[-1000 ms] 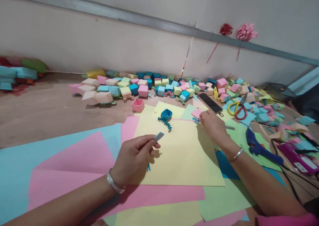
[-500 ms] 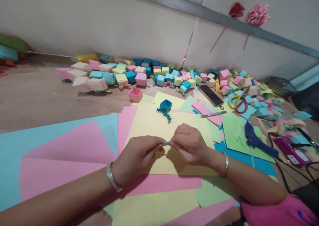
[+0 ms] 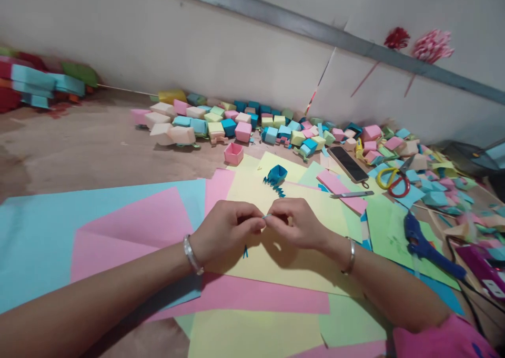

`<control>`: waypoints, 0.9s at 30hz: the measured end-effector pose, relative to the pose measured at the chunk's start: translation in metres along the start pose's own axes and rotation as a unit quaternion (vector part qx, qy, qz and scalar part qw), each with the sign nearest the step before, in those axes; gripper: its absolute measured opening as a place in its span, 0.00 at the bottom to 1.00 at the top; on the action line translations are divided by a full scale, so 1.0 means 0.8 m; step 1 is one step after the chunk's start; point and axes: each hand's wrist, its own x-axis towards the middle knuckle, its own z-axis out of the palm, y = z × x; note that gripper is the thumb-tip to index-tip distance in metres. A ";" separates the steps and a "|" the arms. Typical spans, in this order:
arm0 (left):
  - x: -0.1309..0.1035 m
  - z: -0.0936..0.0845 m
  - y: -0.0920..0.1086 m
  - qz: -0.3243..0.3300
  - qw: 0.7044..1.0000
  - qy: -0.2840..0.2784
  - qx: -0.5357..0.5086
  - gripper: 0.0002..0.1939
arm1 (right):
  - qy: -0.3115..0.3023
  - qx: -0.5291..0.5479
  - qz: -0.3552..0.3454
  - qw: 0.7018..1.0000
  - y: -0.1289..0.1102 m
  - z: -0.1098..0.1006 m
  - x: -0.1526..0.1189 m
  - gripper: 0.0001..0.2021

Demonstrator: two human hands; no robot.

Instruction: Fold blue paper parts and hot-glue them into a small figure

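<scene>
My left hand and my right hand meet over a pale yellow sheet, fingertips almost touching. Between them both pinch a small blue paper strip, mostly hidden by the fingers. Two thin dark blue paper ends show just below my left hand; whether they belong to the same strip I cannot tell. Just beyond the hands sits a small open blue paper box, with zigzag-folded blue strips beside it. A pink open paper box stands farther back.
Coloured sheets, among them a yellow one, cover the near table. To the right are a craft knife, a phone, scissors and a blue glue gun with a cord. Many folded paper boxes line the wall.
My hands have come closer together, and less of the strip shows between them. Thin blue ends now appear under my left hand. The view has turned left, so the table things sit farther right.
</scene>
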 end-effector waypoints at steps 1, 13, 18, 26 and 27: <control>0.002 -0.001 0.000 -0.001 1.000 0.005 -0.005 0.10 | 0.019 0.027 0.027 0.999 0.004 0.001 0.000 0.11; 0.003 0.007 -0.001 -0.133 0.962 0.021 -0.236 0.10 | 0.138 0.109 0.047 0.983 0.019 0.024 -0.002 0.07; 0.005 0.014 -0.010 -0.084 0.975 0.037 -0.204 0.12 | 0.146 0.173 0.063 0.972 0.029 0.034 0.004 0.05; 0.005 0.012 -0.015 0.051 0.990 0.129 -0.028 0.08 | 0.188 0.150 -0.005 0.971 0.035 0.037 0.006 0.07; 0.005 0.013 -0.015 0.033 0.991 0.121 -0.053 0.08 | 0.188 0.154 -0.008 0.970 0.035 0.037 0.006 0.06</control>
